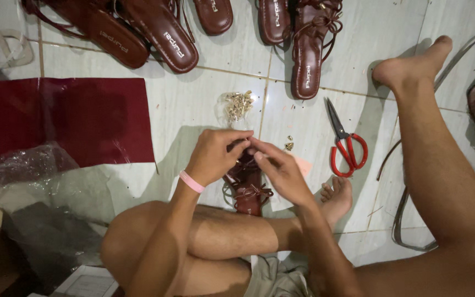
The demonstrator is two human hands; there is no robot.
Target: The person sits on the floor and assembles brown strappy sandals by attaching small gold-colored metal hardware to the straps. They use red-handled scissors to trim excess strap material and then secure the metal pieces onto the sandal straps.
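Fitting a strap end: both hands, left hand (211, 157) and right hand (281, 171), are pinched together on a strap of the brown sandal (247, 190) on the floor. A fine, steady pinch is judged needed.

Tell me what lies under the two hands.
A dark brown strappy sandal on the white tiled floor. Left hand and right hand cover its upper end.

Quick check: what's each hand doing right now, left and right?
Left hand: fingers pinched shut on a strap of the brown sandal.
Right hand: fingers pinched at the same strap, meeting the left; whether it holds something small cannot be told.
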